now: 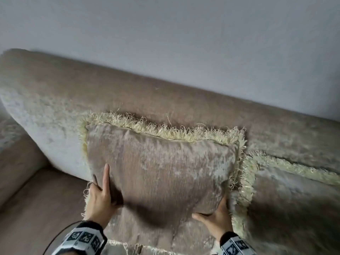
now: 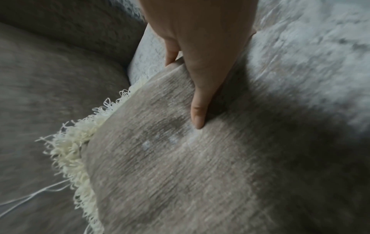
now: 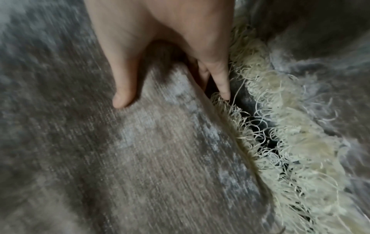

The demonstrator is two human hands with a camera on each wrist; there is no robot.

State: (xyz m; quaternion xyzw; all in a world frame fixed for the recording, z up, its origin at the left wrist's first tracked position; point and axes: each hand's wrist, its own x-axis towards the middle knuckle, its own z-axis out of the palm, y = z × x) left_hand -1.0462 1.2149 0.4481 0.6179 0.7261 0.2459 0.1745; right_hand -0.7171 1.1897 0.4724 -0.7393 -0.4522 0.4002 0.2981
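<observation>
A taupe velvet cushion (image 1: 161, 173) with a cream looped fringe (image 1: 165, 131) stands upright against the sofa back. My left hand (image 1: 102, 188) grips its left edge, thumb lying flat on the front face and the other fingers tucked behind. In the left wrist view the left hand (image 2: 204, 76) lies on the cushion (image 2: 180, 174). My right hand (image 1: 213, 214) grips the lower right edge, thumb on the front and fingers behind. In the right wrist view the right hand (image 3: 166, 36) has its fingers (image 3: 224, 85) in the gap beside the cushion (image 3: 160, 150).
The sofa backrest (image 1: 128, 92) runs along a plain grey wall (image 1: 184, 34). A second fringed cushion (image 1: 294, 199) leans directly to the right, its fringe touching the held one. The sofa arm (image 1: 16, 162) and seat (image 1: 36, 218) lie to the left.
</observation>
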